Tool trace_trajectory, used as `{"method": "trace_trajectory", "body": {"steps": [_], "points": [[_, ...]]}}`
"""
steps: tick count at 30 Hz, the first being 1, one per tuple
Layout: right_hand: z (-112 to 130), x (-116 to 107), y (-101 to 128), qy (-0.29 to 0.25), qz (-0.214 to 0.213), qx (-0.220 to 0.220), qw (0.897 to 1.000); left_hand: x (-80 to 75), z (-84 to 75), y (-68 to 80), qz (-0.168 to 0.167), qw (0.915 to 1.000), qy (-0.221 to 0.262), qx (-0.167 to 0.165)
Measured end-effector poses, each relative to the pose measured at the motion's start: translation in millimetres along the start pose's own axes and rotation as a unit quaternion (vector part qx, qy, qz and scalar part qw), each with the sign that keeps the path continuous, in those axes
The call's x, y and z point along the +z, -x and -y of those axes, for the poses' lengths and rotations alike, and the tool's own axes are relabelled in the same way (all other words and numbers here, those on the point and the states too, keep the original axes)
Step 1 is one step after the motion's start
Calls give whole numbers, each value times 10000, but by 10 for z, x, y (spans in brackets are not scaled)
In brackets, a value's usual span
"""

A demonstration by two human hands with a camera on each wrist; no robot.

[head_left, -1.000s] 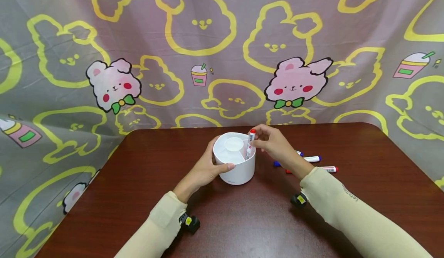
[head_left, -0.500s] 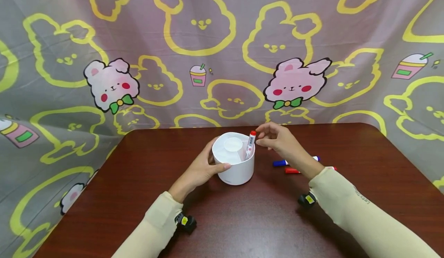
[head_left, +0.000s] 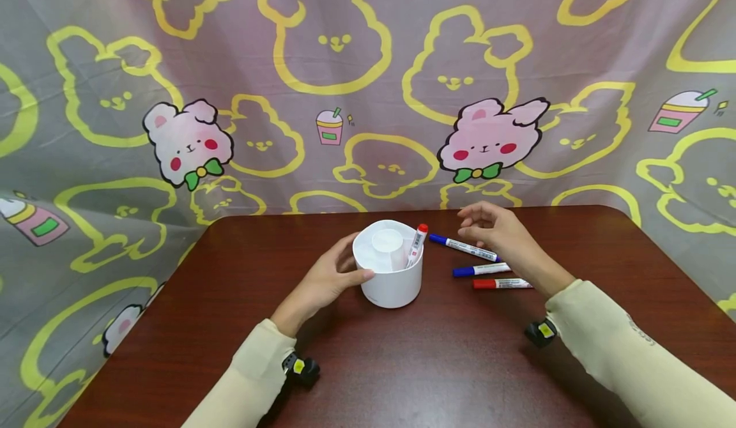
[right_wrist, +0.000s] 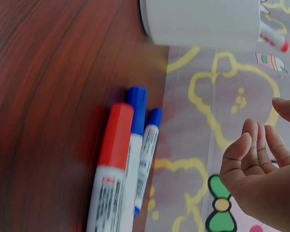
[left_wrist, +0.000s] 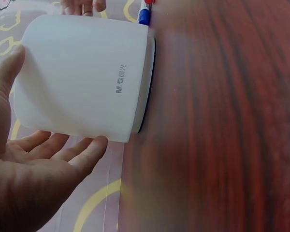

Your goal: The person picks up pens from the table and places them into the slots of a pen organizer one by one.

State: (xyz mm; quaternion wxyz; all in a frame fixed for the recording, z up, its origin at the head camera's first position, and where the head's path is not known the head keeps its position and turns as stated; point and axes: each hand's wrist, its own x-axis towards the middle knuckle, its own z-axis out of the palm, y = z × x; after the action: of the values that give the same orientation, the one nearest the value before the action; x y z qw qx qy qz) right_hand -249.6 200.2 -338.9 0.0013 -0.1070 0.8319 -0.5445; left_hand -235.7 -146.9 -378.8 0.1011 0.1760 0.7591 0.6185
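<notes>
the left hand [head_left: 322, 281] still cups the white holder [head_left: 391, 275], fingers curled round its wall. the red marker [head_left: 416, 244], pinched a second ago, now stands inside. the right hand [head_left: 497, 231], open and empty, has drawn back over three markers [head_left: 483, 268].

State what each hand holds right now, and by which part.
The left hand holds the white pen holder by its side wall, thumb in front and fingers behind. The right hand holds nothing, hovering open above the markers on the table.

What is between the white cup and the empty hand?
In the head view, a blue pen lies on the table between the white cup and the right hand.
</notes>
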Motion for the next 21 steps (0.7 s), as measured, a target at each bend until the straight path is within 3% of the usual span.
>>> {"method": "trace_trajectory", "body": {"steps": [15, 21], "points": [[-260, -275, 31, 174, 13, 294, 9994, -76, -49, 63, 29, 9999, -59, -89], [-342, -312, 23, 236, 40, 485, 9985, -74, -43, 41, 266, 9996, 110, 34]]}}
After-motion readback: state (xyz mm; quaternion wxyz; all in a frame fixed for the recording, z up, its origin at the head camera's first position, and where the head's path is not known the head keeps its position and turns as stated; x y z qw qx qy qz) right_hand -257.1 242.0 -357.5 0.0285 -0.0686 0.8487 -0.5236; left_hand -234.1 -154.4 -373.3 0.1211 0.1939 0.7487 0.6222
